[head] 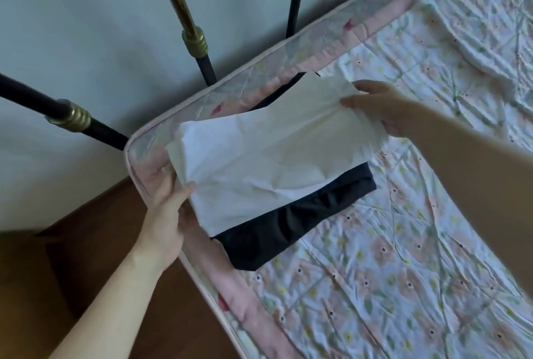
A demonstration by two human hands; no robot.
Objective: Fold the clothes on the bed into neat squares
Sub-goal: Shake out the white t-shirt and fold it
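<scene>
Clothes here are two: a white garment [265, 156] stretched between both hands above a dark folded piece [288, 223] at the bed's [403, 272] near-left corner. Nearer, the left hand [165, 200] pinches its left end; farther right, the right hand [380, 107] grips the other. Its long axis runs hand to hand.

Left hand [164, 200] pinches folded white garment [268, 156] at its 8 o'clock corner; right hand [380, 107] grips the 2 o'clock end. Garment overlaps dark folded garment [288, 229] lying on floral quilt [403, 243]. Black-and-brass bed frame [190, 35] at 11 o'clock.
</scene>
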